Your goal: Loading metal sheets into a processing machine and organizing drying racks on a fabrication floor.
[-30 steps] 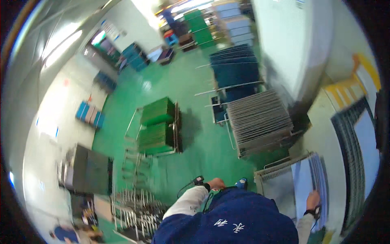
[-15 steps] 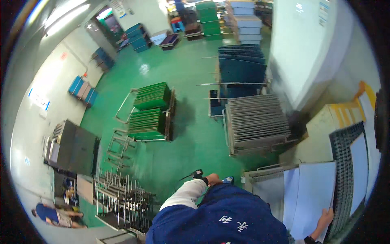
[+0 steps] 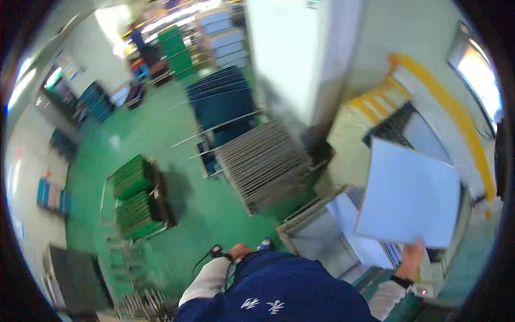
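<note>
My right hand (image 3: 412, 260) is closed on the near edge of a flat, pale bluish-white panel (image 3: 410, 193), which it holds tilted above the rack at my right. Beneath it another pale panel (image 3: 343, 214) leans in the rack, partly covered. Thin panel edges show just beside my right wrist. My left hand (image 3: 240, 251) hangs low in front of my body, near my leg and apart from the panels. Its fingers are too blurred and small to make out. A dark strap with a small device is on the left wrist.
Ahead stands a rack of closely set grey panels (image 3: 265, 161), with dark blue panels (image 3: 222, 102) behind it. Green panels (image 3: 134, 198) fill a cart farther left. A white pillar (image 3: 289, 59) rises beyond the racks. At right is a yellow-edged machine (image 3: 429, 96).
My view has turned to the right. The panel in my right hand has come up out of the upright row and now tilts above it. My left hand stays low by my leg.
</note>
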Demonstrator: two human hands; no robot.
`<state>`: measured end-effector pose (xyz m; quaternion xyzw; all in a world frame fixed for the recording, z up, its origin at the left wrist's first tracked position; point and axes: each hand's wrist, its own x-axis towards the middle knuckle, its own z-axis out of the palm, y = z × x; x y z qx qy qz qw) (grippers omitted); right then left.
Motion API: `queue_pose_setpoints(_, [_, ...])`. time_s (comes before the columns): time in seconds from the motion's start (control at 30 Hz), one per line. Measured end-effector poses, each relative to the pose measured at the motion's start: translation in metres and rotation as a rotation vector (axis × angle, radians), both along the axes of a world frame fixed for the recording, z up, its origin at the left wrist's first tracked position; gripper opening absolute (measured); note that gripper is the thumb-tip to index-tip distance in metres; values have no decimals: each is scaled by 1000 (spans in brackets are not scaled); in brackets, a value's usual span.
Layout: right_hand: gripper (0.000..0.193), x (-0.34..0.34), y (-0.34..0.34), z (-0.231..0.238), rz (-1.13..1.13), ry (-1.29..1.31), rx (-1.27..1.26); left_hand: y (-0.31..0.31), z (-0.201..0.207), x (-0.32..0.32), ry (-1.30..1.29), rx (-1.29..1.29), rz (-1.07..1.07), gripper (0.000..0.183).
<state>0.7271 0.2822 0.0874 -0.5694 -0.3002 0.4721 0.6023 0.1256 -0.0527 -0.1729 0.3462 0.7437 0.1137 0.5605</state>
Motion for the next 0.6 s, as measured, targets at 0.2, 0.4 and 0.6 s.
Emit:
queue_pose_setpoints(0.2, [16,-75,20,3,128,-986,149,-34,-21,-21,-94,267,-107,48])
queue_pose_setpoints(0.4, [6,-55,59,-35,-5,817,134,-1,11,3,-23,56,-67,47])
queue_pose_setpoints(0.6, [8,-83,54,-20,-46,786,-66,-26,-35,-24,39,81,-446,45])
